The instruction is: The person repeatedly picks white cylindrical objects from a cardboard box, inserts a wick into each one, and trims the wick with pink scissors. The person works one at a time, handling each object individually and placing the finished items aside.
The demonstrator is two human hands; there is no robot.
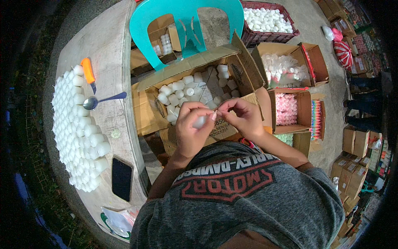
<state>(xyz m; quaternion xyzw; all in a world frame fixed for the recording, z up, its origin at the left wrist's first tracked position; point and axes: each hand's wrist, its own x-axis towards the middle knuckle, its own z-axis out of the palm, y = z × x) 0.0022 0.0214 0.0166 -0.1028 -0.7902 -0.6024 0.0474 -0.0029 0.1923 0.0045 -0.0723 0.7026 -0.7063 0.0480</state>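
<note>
Candle [200, 122] in grasping left fingers [199, 111], axis unclear, top seemingly toward pinched right fingers [228, 118].

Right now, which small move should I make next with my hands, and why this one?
Perhaps steady the white piece in the left hand while the right hand works: both hands' fingertips are close together by the open carton, and a slip could lose it among the similar white pieces inside.

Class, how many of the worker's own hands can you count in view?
2: the left hand, holding a white candle, and the right hand, pinched close beside it. Neither is hidden.
</note>
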